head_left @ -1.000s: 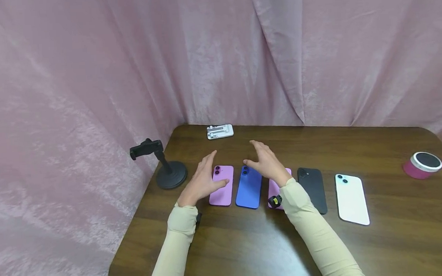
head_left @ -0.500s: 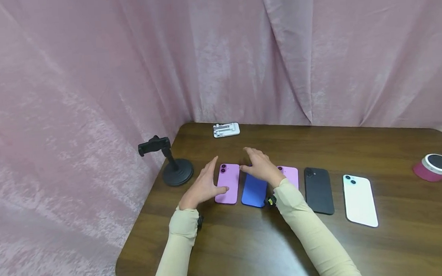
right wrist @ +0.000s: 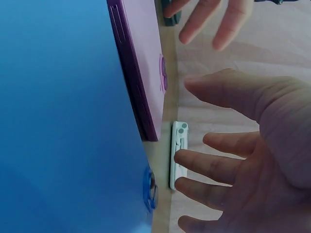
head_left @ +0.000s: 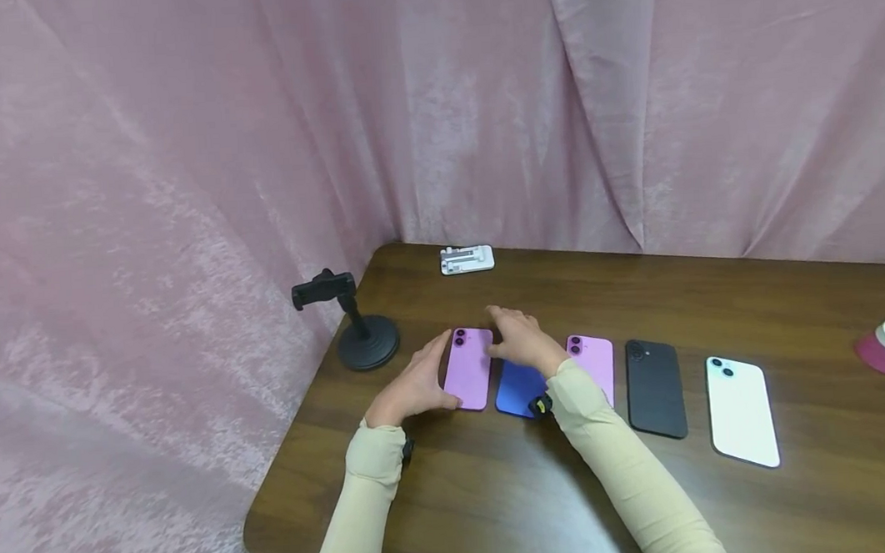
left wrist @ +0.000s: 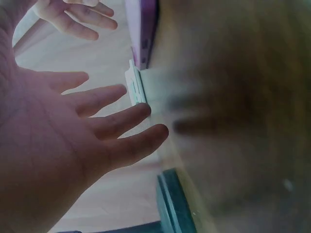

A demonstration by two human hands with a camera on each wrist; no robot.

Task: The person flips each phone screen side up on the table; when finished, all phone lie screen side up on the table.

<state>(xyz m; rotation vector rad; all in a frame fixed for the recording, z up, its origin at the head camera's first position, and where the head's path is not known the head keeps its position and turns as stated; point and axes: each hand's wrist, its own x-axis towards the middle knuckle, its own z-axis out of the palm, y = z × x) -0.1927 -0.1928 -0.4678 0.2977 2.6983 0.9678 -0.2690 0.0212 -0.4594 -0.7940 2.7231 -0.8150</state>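
A purple phone [head_left: 469, 370] is framed between left hand [head_left: 415, 385] and right hand [head_left: 524, 341], both outspread, nothing held; a reach is suggested, a two-sided grip apparently called for. Beneath the right hand, a blue phone [head_left: 518, 387] is partly hidden.

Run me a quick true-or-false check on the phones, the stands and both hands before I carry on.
1. The white phone is at the right end of the row. True.
2. The right hand is gripping the blue phone. False: the right hand is over the blue phone, fingers apart, holding nothing.
3. The left hand is nearest the leftmost lilac phone. True.
4. The black stand is right of the phones. False: the black stand is to their left.
5. The folded white stand lies near the far edge of the table. True.
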